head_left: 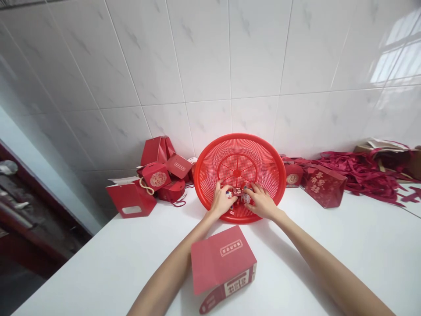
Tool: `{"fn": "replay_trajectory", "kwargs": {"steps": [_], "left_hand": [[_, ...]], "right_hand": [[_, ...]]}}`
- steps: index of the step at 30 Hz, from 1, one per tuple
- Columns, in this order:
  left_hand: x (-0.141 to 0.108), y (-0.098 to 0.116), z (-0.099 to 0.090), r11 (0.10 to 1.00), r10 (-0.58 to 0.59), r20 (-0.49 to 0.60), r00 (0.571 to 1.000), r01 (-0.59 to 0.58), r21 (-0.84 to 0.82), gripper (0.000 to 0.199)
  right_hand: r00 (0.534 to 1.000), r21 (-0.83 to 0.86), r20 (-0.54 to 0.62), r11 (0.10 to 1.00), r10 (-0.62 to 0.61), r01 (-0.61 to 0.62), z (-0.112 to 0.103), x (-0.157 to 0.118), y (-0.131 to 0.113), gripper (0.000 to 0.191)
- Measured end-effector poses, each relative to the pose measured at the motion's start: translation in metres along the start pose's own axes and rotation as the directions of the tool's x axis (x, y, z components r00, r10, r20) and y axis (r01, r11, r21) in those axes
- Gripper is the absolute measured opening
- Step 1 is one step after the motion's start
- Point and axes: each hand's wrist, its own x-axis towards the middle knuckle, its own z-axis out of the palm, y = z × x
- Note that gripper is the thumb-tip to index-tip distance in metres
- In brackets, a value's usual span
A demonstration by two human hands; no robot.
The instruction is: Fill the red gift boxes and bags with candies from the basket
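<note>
Both of my hands reach into a round red plastic basket (237,145) that leans up against the tiled wall. In its lower part lies a small heap of wrapped candies (237,192). My left hand (223,198) is at the left of the heap, its fingers curled round a small red and white wrapped piece. On the right side my right hand (261,199) has its fingers spread over the candies, touching the heap. Between my forearms a red cardboard gift box (223,263) with pale printed characters stands on the white table, its lid flap sticking out to the left.
Several red gift boxes (158,175) are piled left of the basket, by the table's left edge. To the right are more boxes, one a dark red printed box (324,186), and a tangled heap of dark red ribbons (365,173). A tiled wall (210,66) closes off the back.
</note>
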Motion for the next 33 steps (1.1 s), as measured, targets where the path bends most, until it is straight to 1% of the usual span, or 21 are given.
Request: {"fn": "replay_trajectory", "kwargs": {"steps": [5, 9, 12, 15, 18, 21, 26, 28, 30, 32, 33], "left_hand": [[-0.005, 0.001, 0.003, 0.999, 0.008, 0.05, 0.999, -0.01, 0.032, 0.038], [-0.007, 0.003, 0.003, 0.999, 0.005, 0.057, 0.998, -0.008, 0.051, 0.052], [-0.006, 0.004, 0.002, 1.0, 0.006, 0.047, 0.999, -0.007, 0.026, 0.054], [-0.005, 0.005, 0.002, 1.0, 0.024, 0.021, 0.999, -0.024, -0.016, 0.047], [-0.006, 0.004, 0.006, 0.999, 0.025, 0.012, 1.0, -0.025, -0.028, 0.038], [-0.008, 0.002, 0.01, 0.999, 0.014, 0.002, 1.0, -0.014, -0.034, 0.034], [-0.013, -0.002, 0.012, 0.998, -0.008, -0.037, 0.999, 0.005, -0.07, 0.032], [-0.016, -0.002, 0.011, 0.998, -0.003, -0.037, 0.999, 0.001, -0.064, 0.035], [-0.018, -0.002, 0.01, 0.998, 0.006, -0.04, 0.999, -0.009, -0.064, 0.043], [-0.021, -0.002, 0.008, 0.996, 0.009, -0.044, 0.999, -0.012, -0.089, 0.048], [-0.022, -0.003, 0.007, 0.994, 0.0, -0.045, 0.999, -0.005, -0.11, 0.048]], "right_hand": [[0.993, -0.115, -0.109, 0.993, -0.046, 0.033, 0.014, 0.0, -0.002, 0.048], [0.986, -0.157, -0.144, 0.986, -0.084, 0.061, 0.018, -0.001, -0.003, 0.047], [0.983, -0.141, -0.162, 0.988, -0.084, 0.061, 0.019, -0.002, -0.003, 0.045], [0.978, -0.112, -0.186, 0.991, -0.089, 0.069, 0.02, -0.003, -0.001, 0.046], [0.962, -0.081, -0.248, 0.992, -0.114, 0.096, 0.021, -0.003, 0.001, 0.039], [0.944, -0.055, -0.306, 0.992, -0.124, 0.113, 0.023, -0.006, -0.002, 0.035], [0.923, -0.03, -0.372, 0.995, -0.096, 0.092, 0.028, -0.01, -0.013, 0.04], [0.911, -0.004, -0.403, 0.996, -0.086, 0.092, 0.031, -0.012, -0.016, 0.044], [0.899, 0.016, -0.429, 0.994, -0.088, 0.105, 0.035, -0.014, -0.018, 0.045], [0.889, 0.02, -0.445, 0.992, -0.104, 0.126, 0.039, -0.018, -0.019, 0.044], [0.886, 0.017, -0.449, 0.991, -0.113, 0.135, 0.041, -0.021, -0.019, 0.042]]}}
